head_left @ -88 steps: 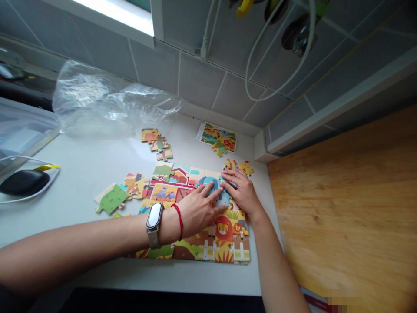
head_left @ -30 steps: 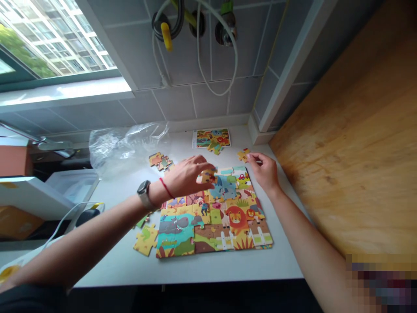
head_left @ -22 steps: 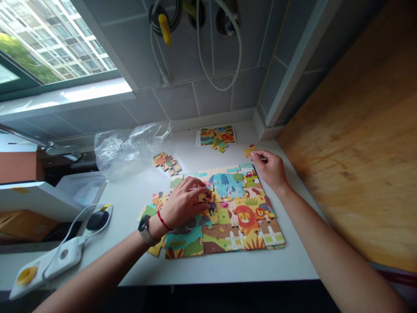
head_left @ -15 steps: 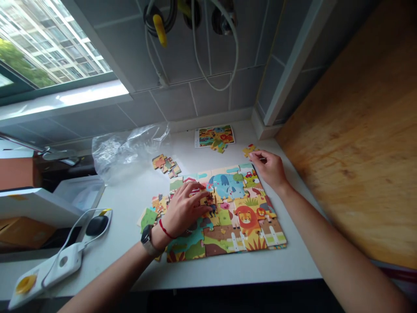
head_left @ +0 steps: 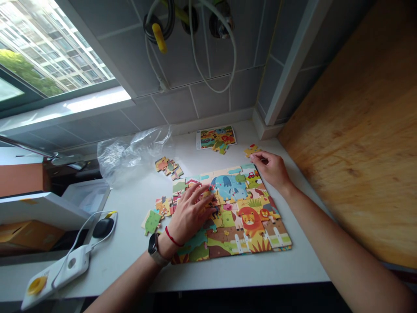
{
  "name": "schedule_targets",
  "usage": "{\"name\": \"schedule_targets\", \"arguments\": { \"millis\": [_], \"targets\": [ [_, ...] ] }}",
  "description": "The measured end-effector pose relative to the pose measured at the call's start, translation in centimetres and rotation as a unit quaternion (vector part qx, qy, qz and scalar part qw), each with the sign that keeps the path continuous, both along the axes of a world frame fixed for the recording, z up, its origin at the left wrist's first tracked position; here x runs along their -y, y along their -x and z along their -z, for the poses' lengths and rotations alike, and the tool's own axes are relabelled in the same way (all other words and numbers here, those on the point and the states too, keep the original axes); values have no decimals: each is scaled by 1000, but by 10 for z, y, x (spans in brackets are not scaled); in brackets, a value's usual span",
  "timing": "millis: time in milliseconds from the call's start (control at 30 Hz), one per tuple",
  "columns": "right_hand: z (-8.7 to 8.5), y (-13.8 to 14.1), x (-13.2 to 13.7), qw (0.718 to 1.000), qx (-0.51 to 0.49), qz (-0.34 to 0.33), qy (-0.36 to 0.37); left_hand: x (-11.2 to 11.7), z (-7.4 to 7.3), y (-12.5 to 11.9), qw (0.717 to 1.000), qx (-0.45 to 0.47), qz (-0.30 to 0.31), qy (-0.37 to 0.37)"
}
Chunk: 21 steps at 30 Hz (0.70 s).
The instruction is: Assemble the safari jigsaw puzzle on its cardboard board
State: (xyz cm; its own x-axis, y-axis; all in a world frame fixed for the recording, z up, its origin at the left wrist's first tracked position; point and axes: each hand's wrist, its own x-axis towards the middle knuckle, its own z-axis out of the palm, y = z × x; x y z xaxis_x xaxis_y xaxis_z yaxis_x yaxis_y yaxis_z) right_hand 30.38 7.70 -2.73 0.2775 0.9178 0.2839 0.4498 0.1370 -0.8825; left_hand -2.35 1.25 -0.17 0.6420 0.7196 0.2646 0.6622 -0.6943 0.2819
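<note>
"Where's the jigsaw puzzle lying?"

"It's lying flat on the white counter, straight ahead of the person. Its long side is running roughly left to right, tilted slightly, and its left end is breaking up into gaps. Take its middle as the clock's centre."

"How are the arms lying?"

"The left arm is extending from eight o'clock, with a wristwatch and a red string circling the wrist. The right arm is extending from four o'clock."

"And the hands?"

"The left hand is spreading its fingers over pieces mid-puzzle, though I can't tell if it's gripping one. The right hand is curling loosely at the far right corner; any pinch is hidden."

"What's beyond them?"

"A yellow puzzle piece is sitting at one o'clock, a picture card at eleven, and a small heap of pieces and a crumpled plastic bag at ten."
</note>
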Motion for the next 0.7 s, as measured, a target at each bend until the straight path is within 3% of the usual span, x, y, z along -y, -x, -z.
{"name": "schedule_targets", "arguments": {
  "millis": [500,700],
  "targets": [
    [2,-4,-1,1000,-1,-18,-7,-6,-13,-1,998,-55,-19,22],
    [-3,0,2,999,16,-33,-12,-2,-10,-1,998,-49,-35,29]
  ]
}}
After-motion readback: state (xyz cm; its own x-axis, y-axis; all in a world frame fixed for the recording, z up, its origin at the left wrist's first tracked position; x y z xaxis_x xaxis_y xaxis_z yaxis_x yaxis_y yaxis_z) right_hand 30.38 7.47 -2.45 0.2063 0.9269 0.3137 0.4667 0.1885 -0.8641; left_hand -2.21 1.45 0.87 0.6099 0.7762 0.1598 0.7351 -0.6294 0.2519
